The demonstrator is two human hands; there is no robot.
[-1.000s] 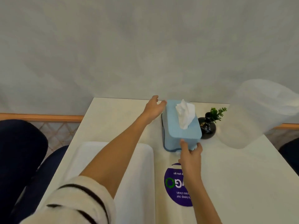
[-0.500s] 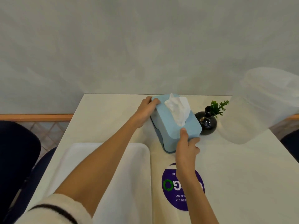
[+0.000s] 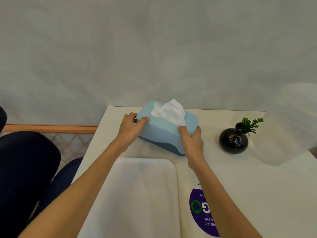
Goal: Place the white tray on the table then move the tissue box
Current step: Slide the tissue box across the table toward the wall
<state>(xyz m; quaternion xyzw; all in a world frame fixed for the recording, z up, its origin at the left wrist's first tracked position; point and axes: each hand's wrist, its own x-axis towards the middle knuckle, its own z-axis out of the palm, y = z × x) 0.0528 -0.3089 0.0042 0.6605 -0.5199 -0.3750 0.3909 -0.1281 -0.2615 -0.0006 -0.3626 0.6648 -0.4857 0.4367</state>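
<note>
A light blue tissue box (image 3: 161, 133) with white tissue sticking out of its top sits near the table's far edge, turned slantwise. My left hand (image 3: 131, 128) grips its left end and my right hand (image 3: 192, 140) grips its right near corner. The white tray (image 3: 142, 194) lies flat on the table just in front of the box, under my left forearm, which covers part of it.
A round black vase (image 3: 234, 140) with a green sprig stands right of the box. A purple round sticker (image 3: 202, 215) is on the white table (image 3: 257, 186). A blurred translucent shape (image 3: 295, 124) sits at far right. Dark blue chairs (image 3: 25, 169) stand left of the table, and a grey wall rises behind it.
Both hands have carried the tissue box left and toward the table's far edge, turning it from lengthwise to slantwise. It is now farther from the vase.
</note>
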